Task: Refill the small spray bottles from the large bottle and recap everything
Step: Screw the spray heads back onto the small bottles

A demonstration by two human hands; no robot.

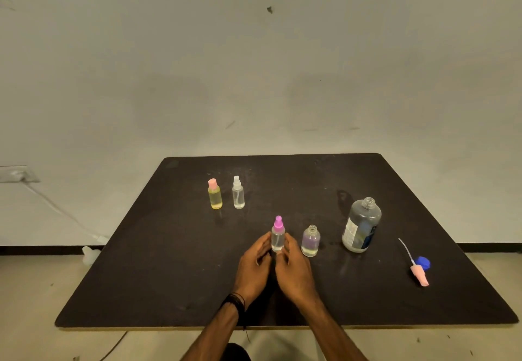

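Pink-capped spray bottle (278,235) — between both hands.

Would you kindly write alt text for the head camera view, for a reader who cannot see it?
Two hands, left hand and right hand, cup a capped pink-topped spray bottle on a black table. To its right stand an uncapped small bottle and the open large bottle; a pink sprayer head and blue cap lie farther right.

left hand (254,261) resting near-centre, fingers loosely curling inward, dark bands circling its wrist | right hand (293,269) lying just beside it, fingers spread open | forearms converging from the near edge
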